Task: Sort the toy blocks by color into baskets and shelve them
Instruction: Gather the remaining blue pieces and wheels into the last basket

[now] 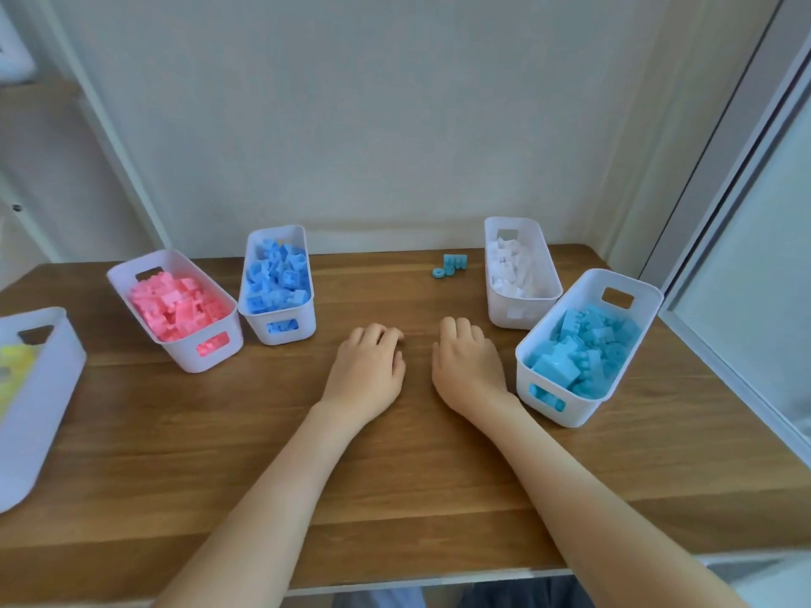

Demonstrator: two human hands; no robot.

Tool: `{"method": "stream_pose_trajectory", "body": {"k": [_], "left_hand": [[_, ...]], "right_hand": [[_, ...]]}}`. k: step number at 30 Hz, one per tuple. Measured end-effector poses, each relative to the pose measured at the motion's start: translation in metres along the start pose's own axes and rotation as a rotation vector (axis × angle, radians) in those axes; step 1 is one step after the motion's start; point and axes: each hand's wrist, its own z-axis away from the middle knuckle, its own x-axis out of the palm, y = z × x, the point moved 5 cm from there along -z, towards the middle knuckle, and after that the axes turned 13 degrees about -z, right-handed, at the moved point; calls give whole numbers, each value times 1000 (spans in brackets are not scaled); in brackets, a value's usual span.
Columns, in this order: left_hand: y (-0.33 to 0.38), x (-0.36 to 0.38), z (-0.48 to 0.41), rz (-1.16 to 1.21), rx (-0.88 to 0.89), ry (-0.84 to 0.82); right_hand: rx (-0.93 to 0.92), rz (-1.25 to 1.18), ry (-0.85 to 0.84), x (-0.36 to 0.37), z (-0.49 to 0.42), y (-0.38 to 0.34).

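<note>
Small studded teal blocks [450, 265] lie loose on the wooden table [395, 476]. The left hand [368, 366] and right hand [467, 366] rest there, fingers loosely curled, empty.

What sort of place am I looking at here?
Probably a home play or storage nook, at a guess: a wooden table against a plain wall, white baskets of colour-sorted toy blocks, and a shelf at the left.

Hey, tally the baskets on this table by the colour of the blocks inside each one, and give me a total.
Pink basket: 1
Blue basket: 1
White basket: 1
Turquoise basket: 1
Yellow basket, partly out of frame at the left: 1
Total: 5 baskets
</note>
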Motion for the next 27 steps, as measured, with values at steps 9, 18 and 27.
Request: {"method": "stream_pose_trajectory", "body": {"k": [9,18,27], "left_hand": [[2,-2,-15,-39,-20,-20],[11,16,-105,237,-146,-176],[31,66,-176,108,27,-233]], "right_hand": [[249,-48,117,1,-37,0],[404,-331,243,7,-70,12],[379,-195,394,9,-83,27]]}}
